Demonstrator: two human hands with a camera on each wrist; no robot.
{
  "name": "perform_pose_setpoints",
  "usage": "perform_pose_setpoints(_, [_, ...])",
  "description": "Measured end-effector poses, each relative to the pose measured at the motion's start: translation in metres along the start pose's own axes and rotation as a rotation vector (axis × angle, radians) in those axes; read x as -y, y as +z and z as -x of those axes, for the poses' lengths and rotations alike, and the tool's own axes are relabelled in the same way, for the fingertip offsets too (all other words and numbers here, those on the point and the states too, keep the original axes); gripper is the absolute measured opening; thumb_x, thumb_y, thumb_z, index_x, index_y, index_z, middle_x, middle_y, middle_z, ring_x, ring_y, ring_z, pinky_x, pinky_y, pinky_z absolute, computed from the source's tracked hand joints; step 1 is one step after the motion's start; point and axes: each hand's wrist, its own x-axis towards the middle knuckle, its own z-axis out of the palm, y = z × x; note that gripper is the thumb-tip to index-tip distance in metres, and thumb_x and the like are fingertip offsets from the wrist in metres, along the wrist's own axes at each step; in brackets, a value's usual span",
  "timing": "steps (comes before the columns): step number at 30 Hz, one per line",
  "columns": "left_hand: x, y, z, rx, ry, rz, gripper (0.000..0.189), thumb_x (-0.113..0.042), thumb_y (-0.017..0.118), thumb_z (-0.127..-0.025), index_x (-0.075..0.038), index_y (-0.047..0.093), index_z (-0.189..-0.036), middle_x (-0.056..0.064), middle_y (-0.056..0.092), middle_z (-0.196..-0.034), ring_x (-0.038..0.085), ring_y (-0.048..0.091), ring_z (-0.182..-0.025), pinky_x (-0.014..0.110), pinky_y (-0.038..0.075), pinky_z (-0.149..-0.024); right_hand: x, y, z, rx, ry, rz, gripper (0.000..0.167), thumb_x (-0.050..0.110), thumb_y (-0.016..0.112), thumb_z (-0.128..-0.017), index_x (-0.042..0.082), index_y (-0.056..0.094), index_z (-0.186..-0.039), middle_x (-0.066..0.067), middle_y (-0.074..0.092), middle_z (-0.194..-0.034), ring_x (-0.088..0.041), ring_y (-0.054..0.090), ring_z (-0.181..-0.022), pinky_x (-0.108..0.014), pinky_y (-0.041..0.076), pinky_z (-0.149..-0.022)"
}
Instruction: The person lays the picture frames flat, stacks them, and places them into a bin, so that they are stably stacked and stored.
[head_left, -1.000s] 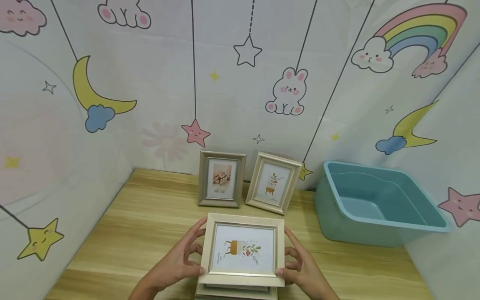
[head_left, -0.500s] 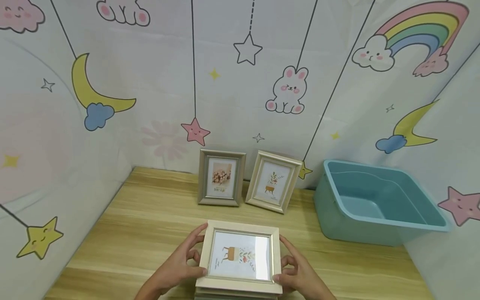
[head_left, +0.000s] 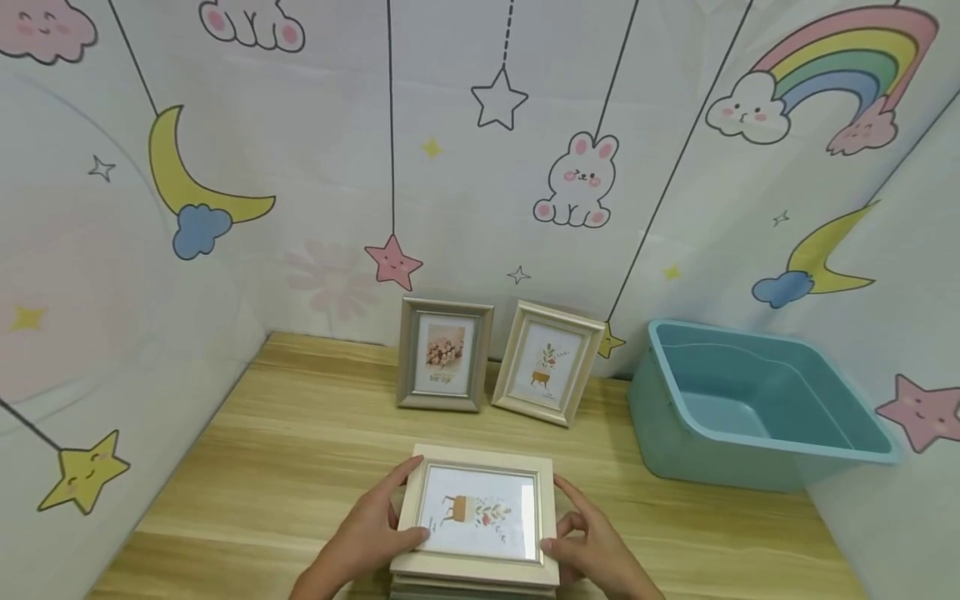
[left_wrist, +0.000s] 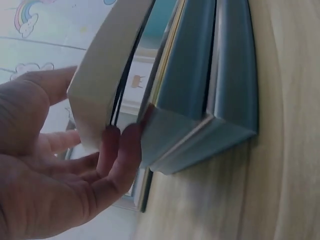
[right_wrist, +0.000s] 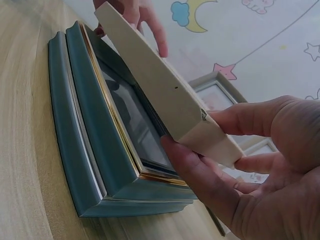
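Observation:
Both hands hold a cream picture frame (head_left: 480,512), its plant print lying sideways, at its two short ends. My left hand (head_left: 371,533) has its thumb over the near left part of the face; in the left wrist view its fingertips (left_wrist: 131,137) reach under the edge. On the opposite end, my right hand (head_left: 596,542) grips with the thumb at the near corner and fingers along the side and underneath. Below lies a stack of picture frames (right_wrist: 100,125), blue-grey in the wrist views. A gap shows between the cream frame, tilted, and the stack.
Two picture frames stand upright at the back: a silver-brown one (head_left: 445,357) and a cream one (head_left: 549,363). A teal plastic tub (head_left: 697,458) sits at the right. Behind the wooden table (head_left: 247,467) hangs a cartoon-printed cloth backdrop (head_left: 465,183).
The cream frame has come down and nearer to me, closer to the stack. My left thumb has slid further onto its face. The back frames and tub stay put.

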Motion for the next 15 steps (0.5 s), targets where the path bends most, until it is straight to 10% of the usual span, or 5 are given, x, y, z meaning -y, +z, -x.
perform_pose_setpoints(3, [-0.006, 0.005, 0.002, -0.089, -0.015, -0.117, 0.083, -0.013, 0.082, -0.077, -0.012, 0.044, -0.15, 0.008, 0.065, -0.083, 0.008, 0.051, -0.057, 0.028, 0.05, -0.056, 0.001, 0.0, 0.0, -0.001, -0.001, -0.017, 0.093, 0.005, 0.071, -0.087, -0.001, 0.011, -0.158, -0.003, 0.053, -0.081, -0.012, 0.064, -0.06, -0.028, 0.057, -0.054])
perform_pose_setpoints(8, [-0.01, 0.013, 0.004, -0.214, 0.008, -0.258, 0.076, -0.015, 0.086, -0.073, -0.008, 0.055, -0.141, 0.016, 0.062, -0.137, 0.034, 0.063, -0.115, 0.054, 0.051, -0.099, 0.0, 0.0, -0.001, -0.01, 0.014, -0.022, 0.093, 0.004, 0.072, -0.086, -0.003, 0.011, -0.157, -0.004, 0.052, -0.081, -0.014, 0.066, -0.061, -0.03, 0.058, -0.054])
perform_pose_setpoints(15, [-0.009, 0.018, 0.006, -0.24, 0.03, -0.341, 0.071, -0.015, 0.086, -0.073, -0.004, 0.058, -0.137, 0.02, 0.065, -0.128, 0.041, 0.063, -0.116, 0.057, 0.052, -0.095, -0.003, 0.001, -0.002, -0.041, 0.028, 0.01, 0.092, 0.003, 0.073, -0.083, -0.005, 0.017, -0.156, -0.005, 0.054, -0.081, -0.021, 0.07, -0.067, -0.04, 0.061, -0.056])
